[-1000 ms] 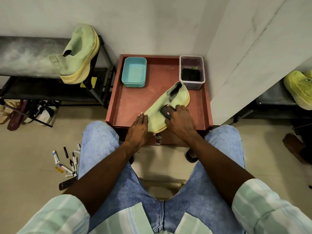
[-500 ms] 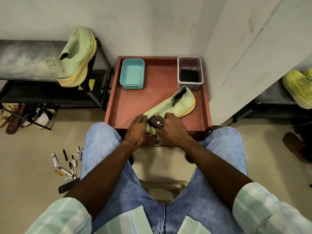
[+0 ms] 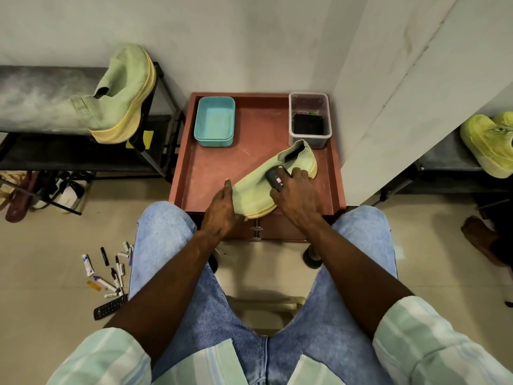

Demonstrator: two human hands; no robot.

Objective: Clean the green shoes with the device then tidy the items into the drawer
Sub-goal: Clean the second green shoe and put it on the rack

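A green shoe (image 3: 258,184) with a yellow sole lies on its side on the red-brown tray top of a small drawer cabinet (image 3: 249,154). My left hand (image 3: 222,211) grips its toe end at the cabinet's front edge. My right hand (image 3: 295,194) holds a small black device (image 3: 276,179) with a red mark and presses it on the shoe's middle. A second green shoe (image 3: 122,98) stands tipped on the shelf rack at the left. The closed drawer front (image 3: 277,229) with its metal knob shows below the tray.
On the tray's far side sit a teal box (image 3: 215,125) and a clear container (image 3: 309,119) with something dark inside. Pens, tubes and a remote (image 3: 111,273) lie on the floor at the left. A white panel (image 3: 402,93) stands at the right, with a yellow-green shoe (image 3: 488,147) behind it.
My right hand has slid the device from the shoe's toe end up toward its middle. The shoe has shifted slightly. My left hand stays on the toe.
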